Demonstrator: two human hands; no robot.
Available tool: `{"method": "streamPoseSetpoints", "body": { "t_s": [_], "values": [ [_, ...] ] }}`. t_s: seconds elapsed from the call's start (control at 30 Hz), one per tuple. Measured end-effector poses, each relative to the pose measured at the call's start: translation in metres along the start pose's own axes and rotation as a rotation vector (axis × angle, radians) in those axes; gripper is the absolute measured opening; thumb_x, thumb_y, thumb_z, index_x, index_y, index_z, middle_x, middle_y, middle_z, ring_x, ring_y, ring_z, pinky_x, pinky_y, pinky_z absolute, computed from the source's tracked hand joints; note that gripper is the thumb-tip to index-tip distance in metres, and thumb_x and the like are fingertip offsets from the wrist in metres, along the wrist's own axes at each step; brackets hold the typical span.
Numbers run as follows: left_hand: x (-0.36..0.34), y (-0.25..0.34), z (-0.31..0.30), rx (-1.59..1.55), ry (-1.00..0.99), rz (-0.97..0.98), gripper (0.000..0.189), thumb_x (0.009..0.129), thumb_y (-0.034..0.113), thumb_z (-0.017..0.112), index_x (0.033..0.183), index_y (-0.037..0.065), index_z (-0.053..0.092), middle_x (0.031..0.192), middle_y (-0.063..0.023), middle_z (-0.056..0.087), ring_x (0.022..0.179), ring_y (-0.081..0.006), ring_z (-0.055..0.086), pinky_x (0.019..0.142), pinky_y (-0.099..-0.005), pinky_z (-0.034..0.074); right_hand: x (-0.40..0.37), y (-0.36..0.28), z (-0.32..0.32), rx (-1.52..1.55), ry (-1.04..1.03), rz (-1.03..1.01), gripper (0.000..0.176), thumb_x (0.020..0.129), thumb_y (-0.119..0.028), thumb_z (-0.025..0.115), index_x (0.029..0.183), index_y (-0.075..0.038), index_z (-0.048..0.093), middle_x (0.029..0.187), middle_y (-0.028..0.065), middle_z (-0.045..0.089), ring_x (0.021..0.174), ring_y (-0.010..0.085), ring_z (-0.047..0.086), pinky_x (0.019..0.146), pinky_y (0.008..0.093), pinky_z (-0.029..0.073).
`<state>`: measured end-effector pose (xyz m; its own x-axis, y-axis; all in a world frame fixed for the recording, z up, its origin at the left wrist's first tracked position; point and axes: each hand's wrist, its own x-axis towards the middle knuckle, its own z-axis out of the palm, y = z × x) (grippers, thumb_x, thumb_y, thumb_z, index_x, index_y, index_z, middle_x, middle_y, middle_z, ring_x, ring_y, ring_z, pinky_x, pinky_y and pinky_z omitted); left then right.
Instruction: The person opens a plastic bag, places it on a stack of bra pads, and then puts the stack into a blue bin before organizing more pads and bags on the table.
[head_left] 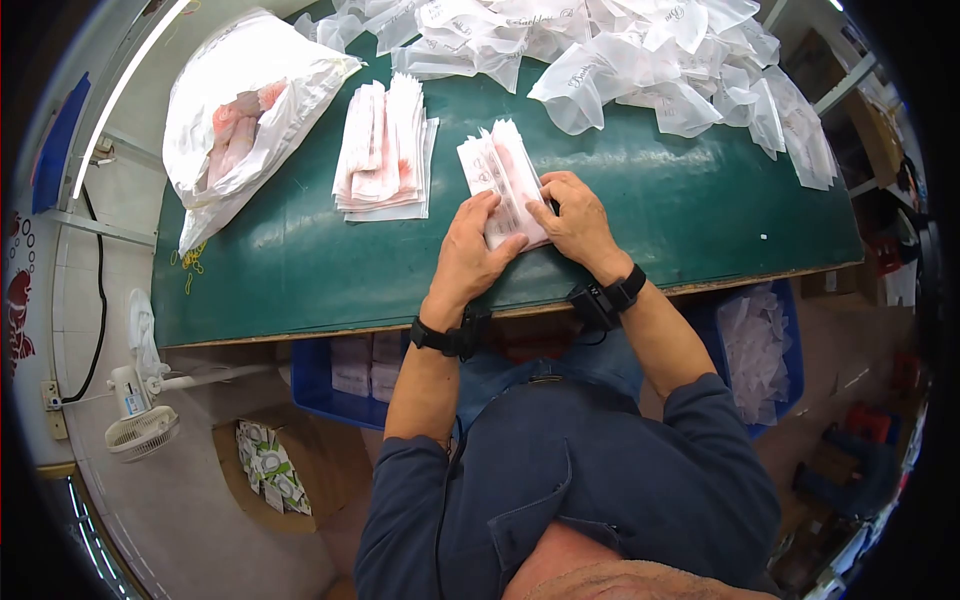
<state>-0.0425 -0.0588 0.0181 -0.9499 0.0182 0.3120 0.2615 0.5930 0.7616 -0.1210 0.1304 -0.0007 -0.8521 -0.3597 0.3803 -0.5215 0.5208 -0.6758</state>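
Observation:
A stack of thin, pale pink and white printed packets (506, 178) lies on the green tabletop (290, 270) in front of me. My left hand (472, 245) grips its left and near edges, thumb on top. From the right, my right hand (578, 222) holds the same stack, with its fingers curled at the edge. What the packets contain cannot be made out. Just left of my hands rests a second stack of similar packets (383, 155) in uneven layers.
A white plastic bag (265, 75) with pink items stands at the table's left. Translucent printed bags (680, 75) are heaped along the back. Blue bins (312, 375) sit below the table edge. A small fan (140, 432) and a cardboard box (330, 465) are at lower left.

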Motion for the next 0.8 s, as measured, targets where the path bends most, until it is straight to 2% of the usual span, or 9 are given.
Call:
{"method": "streamPoseSetpoints", "body": {
  "t_s": [0.1, 0.2, 0.37, 0.47, 0.63, 0.73, 0.77, 0.8],
  "values": [
    [0.001, 0.014, 0.004, -0.027, 0.017, -0.073, 0.062, 0.078, 0.018, 0.082, 0.131, -0.004, 0.059, 0.128, -0.0243, 0.061, 0.114, -0.0397, 0.060, 0.101, -0.0443, 0.049, 0.001, 0.000, 0.002, 0.025, -0.006, 0.026, 0.023, 0.088, -0.022, 0.073, 0.096, -0.001, 0.070, 0.115, 0.0149, 0.068, 0.100, 0.0317, 0.066, 0.083, 0.0404, 0.053],
    [0.003, 0.015, 0.011, 0.187, 0.094, 0.064, 0.045, 0.079, 0.014, 0.079, 0.116, -0.005, 0.065, 0.119, -0.0226, 0.063, 0.108, -0.0388, 0.061, 0.093, -0.0446, 0.051, -0.001, -0.003, 0.001, 0.037, 0.007, 0.035, 0.021, 0.087, -0.019, 0.073, 0.095, -0.001, 0.070, 0.114, 0.0142, 0.068, 0.098, 0.0312, 0.066, 0.082, 0.0400, 0.053],
    [0.003, 0.003, 0.014, 0.221, 0.065, 0.071, 0.027, 0.080, 0.010, 0.074, 0.103, -0.004, 0.065, 0.109, -0.0209, 0.064, 0.098, -0.0388, 0.061, 0.087, -0.0461, 0.051, -0.002, -0.003, -0.002, 0.016, 0.039, 0.000, 0.022, 0.086, -0.019, 0.074, 0.096, -0.001, 0.069, 0.112, 0.0131, 0.068, 0.096, 0.0307, 0.067, 0.081, 0.0393, 0.053],
    [0.001, 0.000, 0.015, 0.204, 0.066, 0.002, 0.014, 0.083, 0.006, 0.069, 0.093, -0.002, 0.063, 0.103, -0.0199, 0.063, 0.090, -0.0382, 0.061, 0.084, -0.0460, 0.051, -0.002, -0.003, -0.001, 0.015, 0.036, -0.010, 0.023, 0.085, -0.020, 0.074, 0.096, -0.001, 0.069, 0.113, 0.0128, 0.068, 0.096, 0.0306, 0.067, 0.081, 0.0389, 0.053],
    [-0.001, -0.006, 0.008, 0.003, 0.229, -0.150, 0.016, 0.085, 0.009, 0.069, 0.095, -0.002, 0.062, 0.104, -0.0192, 0.063, 0.089, -0.0374, 0.063, 0.086, -0.0451, 0.052, -0.002, -0.004, -0.005, 0.021, 0.029, 0.016, 0.024, 0.085, -0.020, 0.075, 0.097, 0.000, 0.069, 0.114, 0.0132, 0.068, 0.099, 0.0310, 0.066, 0.084, 0.0384, 0.053],
    [-0.004, -0.005, 0.005, -0.241, 0.326, -0.255, 0.029, 0.086, 0.015, 0.073, 0.107, -0.001, 0.060, 0.113, -0.0214, 0.063, 0.102, -0.0401, 0.063, 0.096, -0.0449, 0.050, -0.003, -0.009, -0.005, 0.012, 0.031, 0.005, 0.026, 0.084, -0.021, 0.076, 0.099, 0.000, 0.069, 0.114, 0.0134, 0.067, 0.102, 0.0321, 0.065, 0.087, 0.0394, 0.053],
    [-0.005, -0.002, 0.005, -0.239, 0.325, -0.256, 0.029, 0.086, 0.015, 0.073, 0.107, -0.001, 0.060, 0.113, -0.0214, 0.063, 0.102, -0.0401, 0.063, 0.096, -0.0449, 0.050, -0.003, -0.011, -0.005, -0.002, 0.038, -0.010, 0.028, 0.083, -0.021, 0.076, 0.100, 0.000, 0.069, 0.114, 0.0134, 0.067, 0.104, 0.0330, 0.064, 0.089, 0.0404, 0.052],
    [-0.004, 0.006, 0.006, -0.123, 0.296, -0.162, 0.036, 0.086, 0.017, 0.075, 0.113, -0.001, 0.059, 0.117, -0.0231, 0.062, 0.108, -0.0413, 0.061, 0.099, -0.0454, 0.049, -0.003, -0.012, -0.005, -0.017, 0.045, -0.026, 0.030, 0.082, -0.022, 0.076, 0.101, -0.001, 0.069, 0.114, 0.0133, 0.067, 0.105, 0.0338, 0.064, 0.090, 0.0414, 0.052]
  ]
}}
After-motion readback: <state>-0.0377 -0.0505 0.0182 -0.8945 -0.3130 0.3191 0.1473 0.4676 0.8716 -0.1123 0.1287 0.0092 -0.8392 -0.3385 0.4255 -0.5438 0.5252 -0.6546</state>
